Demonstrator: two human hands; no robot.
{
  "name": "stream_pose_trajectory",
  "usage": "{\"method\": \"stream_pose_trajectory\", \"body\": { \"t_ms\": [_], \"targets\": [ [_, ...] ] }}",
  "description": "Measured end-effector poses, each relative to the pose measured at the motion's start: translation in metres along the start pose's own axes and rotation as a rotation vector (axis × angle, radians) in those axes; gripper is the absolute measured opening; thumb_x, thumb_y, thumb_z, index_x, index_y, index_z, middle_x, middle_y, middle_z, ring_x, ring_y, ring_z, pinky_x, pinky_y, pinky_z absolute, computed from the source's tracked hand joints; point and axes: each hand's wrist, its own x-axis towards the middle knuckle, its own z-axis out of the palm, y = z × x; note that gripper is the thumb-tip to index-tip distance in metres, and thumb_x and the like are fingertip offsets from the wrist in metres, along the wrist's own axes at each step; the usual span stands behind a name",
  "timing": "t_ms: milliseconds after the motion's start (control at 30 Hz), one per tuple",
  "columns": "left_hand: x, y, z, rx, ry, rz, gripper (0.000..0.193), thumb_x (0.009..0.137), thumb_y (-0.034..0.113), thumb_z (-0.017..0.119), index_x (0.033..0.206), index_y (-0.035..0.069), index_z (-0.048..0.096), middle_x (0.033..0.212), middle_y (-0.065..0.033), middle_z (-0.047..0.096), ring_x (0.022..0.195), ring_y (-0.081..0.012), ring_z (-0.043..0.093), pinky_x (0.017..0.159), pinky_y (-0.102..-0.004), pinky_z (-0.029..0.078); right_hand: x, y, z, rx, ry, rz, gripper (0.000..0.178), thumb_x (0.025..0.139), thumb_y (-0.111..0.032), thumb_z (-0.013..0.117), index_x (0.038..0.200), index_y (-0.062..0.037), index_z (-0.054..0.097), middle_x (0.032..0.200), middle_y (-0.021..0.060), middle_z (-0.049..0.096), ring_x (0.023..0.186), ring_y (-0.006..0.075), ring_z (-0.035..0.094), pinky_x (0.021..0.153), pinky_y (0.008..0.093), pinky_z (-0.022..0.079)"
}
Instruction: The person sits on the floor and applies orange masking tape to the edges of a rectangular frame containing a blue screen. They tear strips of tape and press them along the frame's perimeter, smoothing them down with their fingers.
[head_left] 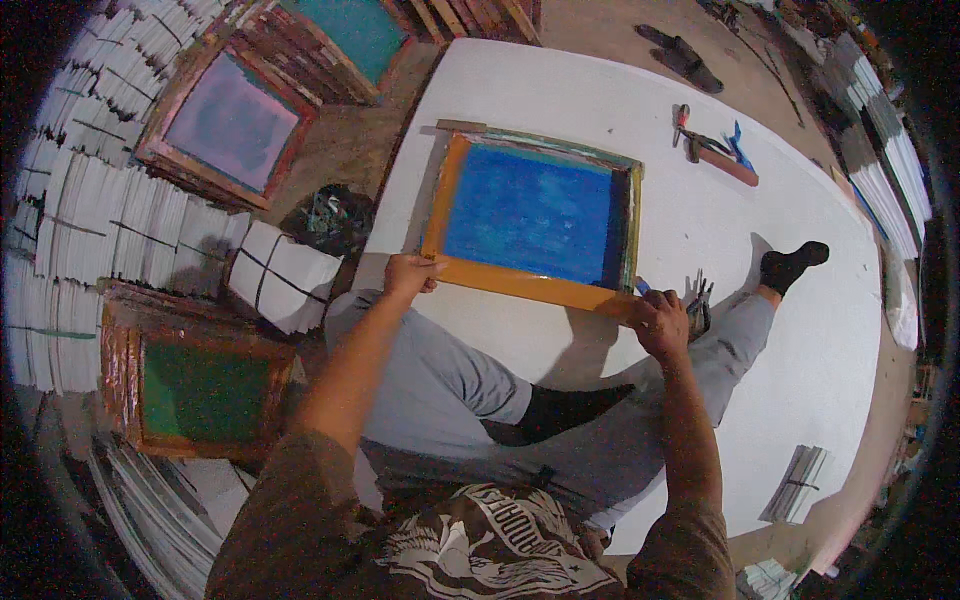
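Observation:
A screen-printing frame (pixel 632 215) with blue mesh (pixel 530 212) lies flat in front of me. Shiny brown tape (pixel 540 284) runs along its near side, and a similar brown band covers the left side. At the near left corner my left hand (pixel 412 276) is closed, its fingertips pinching the tape's end against the frame. My right hand (pixel 660 322) is closed round the tape's other end at the near right corner; whether a roll sits inside it is hidden. A small blue thing shows just behind the right fingers.
I sit on a large white board (pixel 800 350), legs spread around the frame. Pliers (pixel 700 300) lie beyond my right hand, more hand tools (pixel 715 155) farther right. Other frames (pixel 235 125) and tied paper stacks (pixel 130 215) crowd the left. Sandals (pixel 680 58) lie at the back.

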Motion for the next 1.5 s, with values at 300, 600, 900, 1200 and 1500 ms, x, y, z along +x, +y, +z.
{"method": "stream_pose_trajectory", "body": {
  "t_ms": [300,600,900,1200,1500],
  "targets": [
    [-0.009,0.019,0.008,0.157,0.084,0.131,0.032,0.08,0.022,0.086,0.087,-0.006,0.072,0.073,-0.0087,0.07,0.056,-0.0128,0.064,0.051,-0.0265,0.055,-0.002,0.007,-0.001,0.102,-0.154,0.201,0.045,0.07,-0.028,0.083,0.105,-0.0092,0.063,0.099,0.0068,0.068,0.097,0.0331,0.06,0.081,0.0457,0.048],
    [-0.004,0.01,0.006,0.187,0.152,0.122,0.034,0.08,0.026,0.086,0.084,-0.005,0.073,0.069,-0.008,0.069,0.054,-0.012,0.064,0.048,-0.0254,0.054,-0.004,0.008,-0.01,0.104,-0.033,0.031,0.049,0.067,-0.026,0.085,0.107,-0.0141,0.062,0.105,0.0059,0.068,0.102,0.0313,0.059,0.086,0.0461,0.047],
    [0.018,-0.008,-0.005,-0.122,0.029,-0.057,0.033,0.083,0.022,0.085,0.094,-0.004,0.067,0.071,-0.0085,0.067,0.054,-0.0147,0.064,0.048,-0.028,0.055,-0.002,0.007,0.001,0.05,0.028,0.002,0.042,0.072,-0.027,0.081,0.109,-0.0136,0.067,0.125,0.0076,0.062,0.108,0.0317,0.057,0.093,0.0476,0.046],
    [0.023,-0.018,-0.008,-0.126,0.044,-0.052,0.024,0.086,0.017,0.081,0.093,-0.001,0.067,0.073,-0.0072,0.068,0.057,-0.0138,0.065,0.051,-0.0272,0.055,-0.007,0.003,0.012,0.019,0.109,-0.057,0.035,0.081,-0.027,0.071,0.113,-0.0135,0.069,0.146,0.0132,0.049,0.115,0.0355,0.056,0.098,0.0528,0.044],
    [0.008,-0.007,0.008,0.255,0.246,0.185,0.023,0.085,0.021,0.08,0.085,-0.001,0.073,0.066,-0.0072,0.069,0.055,-0.0133,0.065,0.053,-0.0291,0.054,-0.016,-0.011,0.045,-0.129,0.175,-0.037,0.04,0.087,-0.016,0.058,0.126,-0.0053,0.063,0.143,0.0236,0.048,0.129,0.0422,0.047,0.107,0.0596,0.035]
  ]
}}
